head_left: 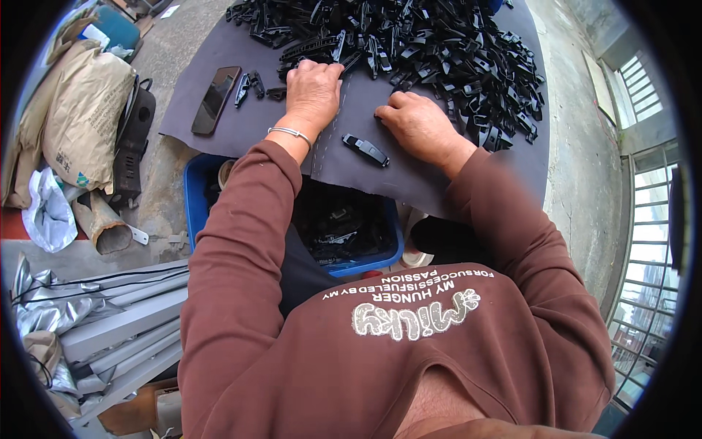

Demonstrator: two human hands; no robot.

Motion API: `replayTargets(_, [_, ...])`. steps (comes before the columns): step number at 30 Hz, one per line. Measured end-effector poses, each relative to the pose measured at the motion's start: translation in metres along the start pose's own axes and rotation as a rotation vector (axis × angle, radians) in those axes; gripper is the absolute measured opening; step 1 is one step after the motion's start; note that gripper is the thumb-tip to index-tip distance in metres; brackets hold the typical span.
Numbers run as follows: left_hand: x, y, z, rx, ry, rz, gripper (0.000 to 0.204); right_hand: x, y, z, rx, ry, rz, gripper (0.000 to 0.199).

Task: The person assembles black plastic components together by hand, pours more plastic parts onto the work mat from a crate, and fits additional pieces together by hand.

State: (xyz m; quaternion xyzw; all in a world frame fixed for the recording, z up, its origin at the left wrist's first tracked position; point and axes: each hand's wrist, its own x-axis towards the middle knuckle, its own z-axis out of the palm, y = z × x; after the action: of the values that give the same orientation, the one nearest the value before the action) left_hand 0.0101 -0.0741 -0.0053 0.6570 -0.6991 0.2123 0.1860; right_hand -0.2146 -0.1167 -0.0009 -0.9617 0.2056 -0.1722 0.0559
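Note:
Black plastic clip-like parts [475, 69] are heaped on a dark grey sheet [241, 44]. My left hand [313, 95], with a silver bangle at the wrist, reaches to the near edge of the heap. Its fingers curl down among the parts, and their tips are hidden. My right hand [424, 128] is closed to the right of it, over the sheet. A small dark end shows at its pinched thumb and finger; most of that piece is covered. Between my hands and nearer to me lies a single black clip-like part [365, 150].
A phone [216, 101] lies on the sheet at left, beside a few loose parts [248, 88]. Below the sheet's near edge, a blue bin [398, 245] holds more black parts. Paper sacks [88, 110] and metal profiles [124, 322] crowd the left side. A barred window [647, 256] is at right.

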Motion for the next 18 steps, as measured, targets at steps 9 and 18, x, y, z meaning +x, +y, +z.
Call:
replayTargets(9, [-0.024,0.006,-0.036,-1.01,-0.607,-0.61,0.024,-0.01,0.004,-0.041,-0.074,-0.253,0.08,0.017])
replayTargets(18, [-0.033,0.019,-0.035,-0.54,-0.256,-0.032,0.021,-0.01,0.015,-0.007,0.212,0.067,0.038,0.023])
